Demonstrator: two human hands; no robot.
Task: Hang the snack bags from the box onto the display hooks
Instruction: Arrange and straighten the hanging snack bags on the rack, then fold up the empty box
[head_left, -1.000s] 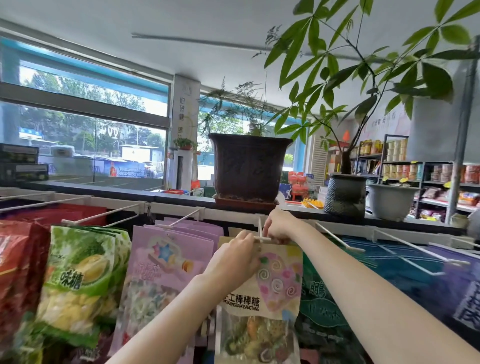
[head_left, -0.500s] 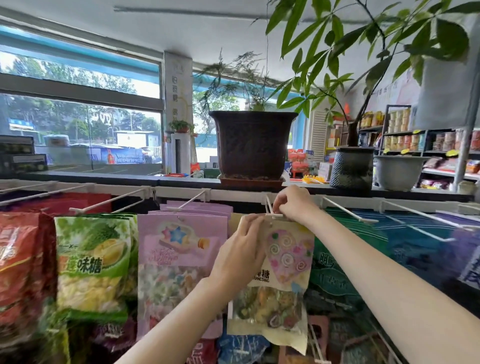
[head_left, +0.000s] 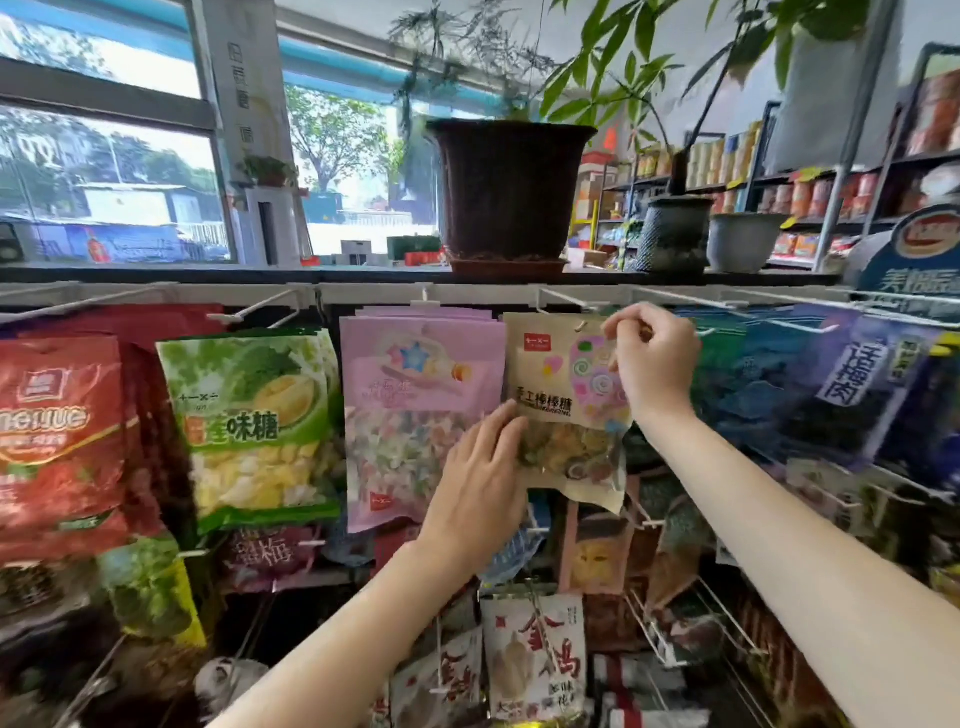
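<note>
Red foil on the far-left bag (head_left: 57, 436) hung well to the left of the left hand (head_left: 480, 483), and beside it came the green durian candy bag (head_left: 254, 421), then the stack of pink bags (head_left: 415, 410) just beside that hand's thumb. The left hand lay with its fingers nearly straight, touching the lower left edge of the beige lollipop bag (head_left: 558, 395), steadying it and not gripping it. That bag, the one being hung, sat between the two hands, its top at the white display hook (head_left: 563, 301) under the rail. Whether the hook wire had passed fully through the bag's hang hole could not be told. The right hand (head_left: 652, 364) was up at the bag's top right corner, fingers curled and pinching the header there. To the right of that hand hung dark blue bags (head_left: 831, 384) on further hooks, and above it stood the brown plant pot (head_left: 509, 187) on the dark shelf.

As a judgement, the main risk was letting go too soon: if the hole had only caught the hook's tip, the bag would slip off and drop among the lower rows. A sideways tug from the right hand could tear the thin header at the hole. Pushing hard with the left hand could also swing the pink stack next to it.
</note>
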